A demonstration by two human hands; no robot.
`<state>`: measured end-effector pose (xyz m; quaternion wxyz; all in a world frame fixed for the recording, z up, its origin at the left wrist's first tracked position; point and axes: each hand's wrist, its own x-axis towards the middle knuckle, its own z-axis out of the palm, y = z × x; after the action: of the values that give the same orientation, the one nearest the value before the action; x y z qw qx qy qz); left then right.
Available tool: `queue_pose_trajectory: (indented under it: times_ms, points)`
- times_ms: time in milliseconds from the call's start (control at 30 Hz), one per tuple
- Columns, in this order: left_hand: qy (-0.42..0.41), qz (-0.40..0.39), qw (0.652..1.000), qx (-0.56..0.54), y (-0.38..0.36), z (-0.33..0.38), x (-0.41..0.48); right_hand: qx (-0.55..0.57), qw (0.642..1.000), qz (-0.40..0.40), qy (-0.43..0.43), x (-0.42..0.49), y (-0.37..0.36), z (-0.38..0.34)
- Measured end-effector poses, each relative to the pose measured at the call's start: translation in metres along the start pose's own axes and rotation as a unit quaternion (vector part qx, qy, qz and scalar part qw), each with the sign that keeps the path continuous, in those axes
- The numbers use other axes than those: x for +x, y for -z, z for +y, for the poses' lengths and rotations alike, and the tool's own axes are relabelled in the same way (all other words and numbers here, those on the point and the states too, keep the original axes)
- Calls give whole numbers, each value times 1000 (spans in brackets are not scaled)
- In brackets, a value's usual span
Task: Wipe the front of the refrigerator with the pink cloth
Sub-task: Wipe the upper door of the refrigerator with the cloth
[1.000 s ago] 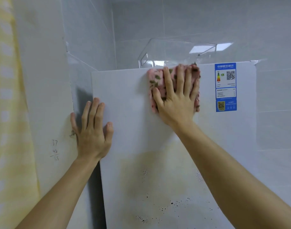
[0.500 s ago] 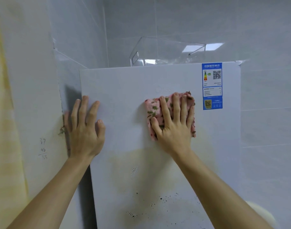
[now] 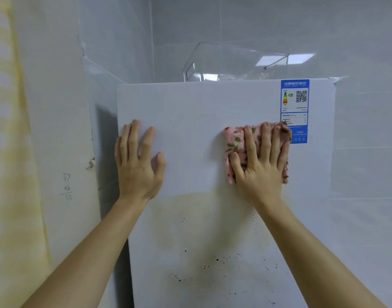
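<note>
The white refrigerator front fills the middle of the view. A yellowish stain and dark specks mark its lower half. The pink cloth, patterned with green and brown, lies flat on the door to the right of centre. My right hand presses on it with fingers spread, and the cloth's upper right corner overlaps the bottom of a blue energy label. My left hand rests flat on the door near its left edge, fingers apart, holding nothing.
A clear plastic container stands on top of the refrigerator. Grey tiled walls surround it at the back and right. A white wall with pencil marks and a yellow curtain are on the left.
My right hand slid the cloth down from the door's top edge, then to the right onto the label's lower part. My left hand shifted from the door's left edge further onto the front.
</note>
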<state>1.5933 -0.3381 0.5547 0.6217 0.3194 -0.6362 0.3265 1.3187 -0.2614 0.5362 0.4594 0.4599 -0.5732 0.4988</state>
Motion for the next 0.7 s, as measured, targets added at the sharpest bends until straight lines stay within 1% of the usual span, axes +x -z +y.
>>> queue_pose_trajectory:
  times_ms: [100, 267, 333, 433, 533, 633, 700]
  points:
    - [0, 6, 1000, 0, -1, 0, 1, 6, 1000, -10, -2, 9, 0, 4]
    - [0, 5, 1000, -2, 0, 0, 1, 31, 998, -31, -44, 82, 11, 15]
    - [8, 6, 1000, 1, 0, 2, 2, 39, 997, -35, -51, 99, 15, 18]
    - [14, 18, 1000, 5, -2, 9, 5, 31, 998, -28, -55, 86, 15, 21]
    - [13, 26, 1000, 12, -4, 15, 7, 19, 998, -18, -65, 40, 13, 36]
    - [16, 30, 999, 14, -4, 17, 7, 15, 997, -41, -61, 10, 14, 53]
    - [17, 27, 999, 14, -5, 17, 8, 17, 996, -56, -65, 17, 15, 55]
